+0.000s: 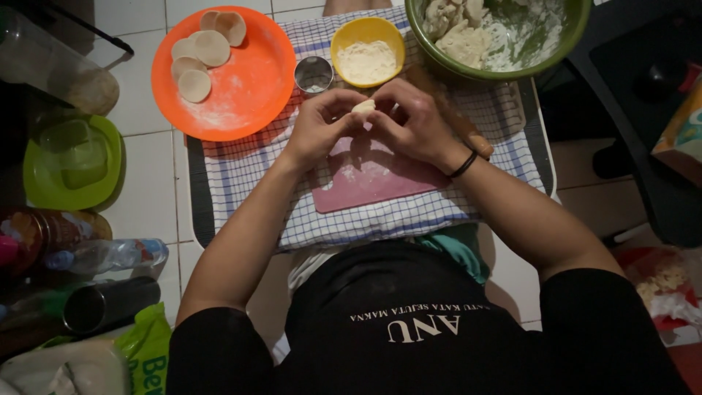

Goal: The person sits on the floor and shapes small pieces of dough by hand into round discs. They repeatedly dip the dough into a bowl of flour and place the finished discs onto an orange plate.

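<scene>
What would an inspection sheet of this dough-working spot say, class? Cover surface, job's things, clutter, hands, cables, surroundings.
Surface: pink cutting board, floured, on a blue-checked cloth.
Job's things: small pale dough piece pinched between both hands; orange round plate with flat dough discs; yellow bowl of flour; green bowl of dough; round metal cutter; wooden rolling pin.
Clutter: plastic bottle, dark metal cup, green plastic lid.
Hands: left hand and right hand, fingers closed on the dough.
Cables: nothing seen.
Surroundings: white tiled floor.
</scene>
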